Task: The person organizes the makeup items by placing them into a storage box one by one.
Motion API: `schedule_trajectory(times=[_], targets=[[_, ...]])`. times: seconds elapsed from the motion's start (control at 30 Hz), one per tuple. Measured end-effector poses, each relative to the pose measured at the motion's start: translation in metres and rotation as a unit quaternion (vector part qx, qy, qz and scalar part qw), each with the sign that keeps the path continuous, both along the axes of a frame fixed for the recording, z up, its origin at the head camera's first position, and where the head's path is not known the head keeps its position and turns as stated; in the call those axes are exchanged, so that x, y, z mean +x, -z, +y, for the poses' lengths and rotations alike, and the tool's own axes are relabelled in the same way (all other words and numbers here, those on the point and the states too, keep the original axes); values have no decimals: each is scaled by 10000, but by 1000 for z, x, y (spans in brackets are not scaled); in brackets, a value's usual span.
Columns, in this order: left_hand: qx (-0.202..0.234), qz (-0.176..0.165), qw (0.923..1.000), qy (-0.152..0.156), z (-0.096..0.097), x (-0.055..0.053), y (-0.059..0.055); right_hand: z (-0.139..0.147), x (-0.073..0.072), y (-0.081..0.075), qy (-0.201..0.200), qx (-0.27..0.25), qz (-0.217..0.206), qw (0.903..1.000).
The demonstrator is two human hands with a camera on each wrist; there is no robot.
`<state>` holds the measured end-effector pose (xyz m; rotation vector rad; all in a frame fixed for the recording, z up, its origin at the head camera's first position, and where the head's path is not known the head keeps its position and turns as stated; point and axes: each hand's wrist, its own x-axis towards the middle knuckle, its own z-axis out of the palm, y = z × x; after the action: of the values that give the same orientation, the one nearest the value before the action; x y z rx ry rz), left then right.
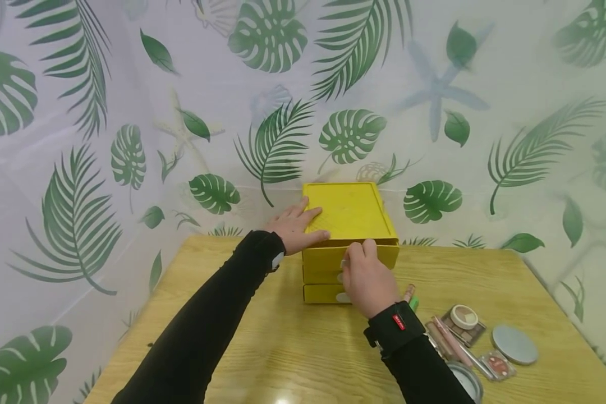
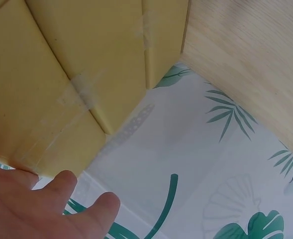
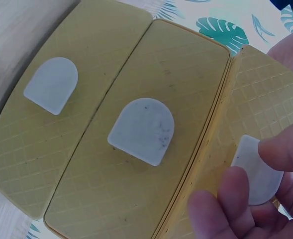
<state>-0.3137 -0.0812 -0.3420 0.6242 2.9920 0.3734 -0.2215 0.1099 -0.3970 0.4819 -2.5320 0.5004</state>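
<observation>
A yellow drawer box (image 1: 343, 207) with three stacked drawers stands at the back of the wooden table. My left hand (image 1: 295, 227) rests on the left edge of its top, fingers spread. In the left wrist view those fingers (image 2: 97, 214) show beside the box's smooth side (image 2: 101, 45). My right hand (image 1: 370, 280) is at the box front, pinching the white pull tab (image 3: 259, 180) of the top drawer (image 1: 320, 264). That drawer's front sits slightly forward, with a narrow dark gap under the box top. Two lower drawers carry similar white tabs (image 3: 142, 130).
Makeup lies to the right: a round silver tin (image 1: 515, 344), a palette (image 1: 477, 335) under a round compact (image 1: 463, 316), pink tubes (image 1: 451, 339), a small clear case (image 1: 498, 366) and a round dish (image 1: 468, 384). A green-ended tube (image 1: 413, 303) is beside the right wrist. Leaf-patterned cloth (image 1: 434, 157) hangs behind.
</observation>
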Motion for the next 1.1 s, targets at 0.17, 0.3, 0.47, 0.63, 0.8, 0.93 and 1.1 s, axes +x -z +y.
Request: schedule_trajectory(times=[0.17,0.3,0.47,0.63,0.8,0.93,1.1], targets=[[-33,10,10000,51,1,0,-1,2,2,0,-25,-34,-18,10000],[-30,48,10000,77,2,-1,-1,3,3,-1,-33,-60,34,10000],[12,63,10000,10,3,-4,-4,4,3,-4,-11,-44,113,9999],[45,108,9999,76,3,-6,-5,5,3,-5,34,-36,160,9999],[17,165,9998,78,1,-4,-2,3,7,-3,49,-72,93,9999],[48,181,9997,124,1,-1,1,4,11,0,91,-48,48,9999],[35,159,9998,144,2,0,0,6,13,-1,93,-5,-11,10000]])
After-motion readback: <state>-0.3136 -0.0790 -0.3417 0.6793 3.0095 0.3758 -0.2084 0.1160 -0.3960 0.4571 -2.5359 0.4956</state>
